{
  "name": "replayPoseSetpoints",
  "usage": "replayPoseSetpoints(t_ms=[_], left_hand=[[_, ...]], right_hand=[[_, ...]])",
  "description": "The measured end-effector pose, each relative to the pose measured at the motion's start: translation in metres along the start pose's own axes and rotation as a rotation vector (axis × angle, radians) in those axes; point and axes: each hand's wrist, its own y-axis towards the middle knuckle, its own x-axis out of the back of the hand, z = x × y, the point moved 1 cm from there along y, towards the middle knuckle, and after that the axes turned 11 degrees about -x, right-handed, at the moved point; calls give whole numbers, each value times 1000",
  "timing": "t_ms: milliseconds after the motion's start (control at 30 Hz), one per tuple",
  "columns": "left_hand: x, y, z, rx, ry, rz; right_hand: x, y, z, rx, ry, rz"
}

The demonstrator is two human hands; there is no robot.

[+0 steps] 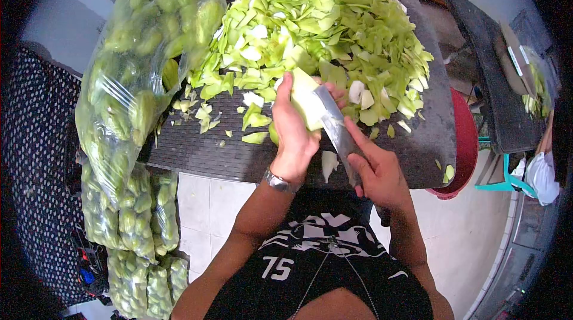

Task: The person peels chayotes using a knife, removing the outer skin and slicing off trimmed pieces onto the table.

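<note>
My left hand (292, 126), wearing a metal watch at the wrist, is closed around a peeled pale-green fruit (307, 102). Its fingers wrap behind the fruit and partly show on the far side. The kitchen knife (339, 135) is gripped in my right hand (379, 171), its wide blade lying against the fruit's right side. My right index finger stretches along the blade, and the handle is mostly hidden in the palm. Just beyond both hands rises a large heap of pale-green slices and peelings (334, 16), with a few whitish pieces among them.
Under the heap is a dark woven-textured table (203, 147). A big clear bag of whole green fruits (137, 69) leans on its left side, with several smaller filled bags (134, 212) below. At right are a red tub (465, 141) and a dark surface (495, 87) holding another knife (516, 54).
</note>
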Motion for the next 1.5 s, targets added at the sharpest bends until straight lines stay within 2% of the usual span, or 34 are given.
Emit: replayPoseSetpoints(t_ms=[67, 200, 400, 500, 600, 633, 733, 933, 1033, 1133, 1167, 1267, 1333, 1400, 1467, 1500], left_hand=[[10, 8, -1, -8, -60, 83], [7, 1, 9, -4, 118, -17], [13, 0, 6, -133, 363, -39], [34, 3, 3, 101, 93, 170], [31, 0, -9, 208, -103, -42], [39, 5, -10, 269, -265, 62], [30, 1, -13, 205, -211, 7], [26, 10, -12, 141, 22, 34], [46, 19, -19, 205, -229, 191], [35, 16, -24, 69, -124, 78], [21, 12, -26, 31, -104, -51], [16, 33, -13, -155, 14, -73], [-25, 27, 3, -418, 247, -100], [-33, 39, 32, -480, 422, 134], [-60, 30, 54, -325, 479, 322], [-78, 22, 61, -113, 483, 443]], right_hand=[[0, -1, -3, -45, 36, 54], [4, 0, 5, -128, 182, 127], [16, 15, -18, -63, 622, 447], [25, 27, -26, -77, 840, 430], [26, 26, -21, -48, 618, 155], [29, 25, -22, -56, 602, 136], [31, 23, -22, -54, 584, 101], [30, 15, -23, -93, 477, 39], [29, 14, -29, -81, 486, 52], [30, 13, -33, -101, 493, 64], [30, 14, -36, -105, 484, 60], [27, 18, -44, -120, 454, 56], [22, 19, -46, -133, 427, 64], [21, 18, -45, -152, 401, 86], [20, 19, -43, -179, 373, 74], [21, 21, -46, -156, 374, 91]])
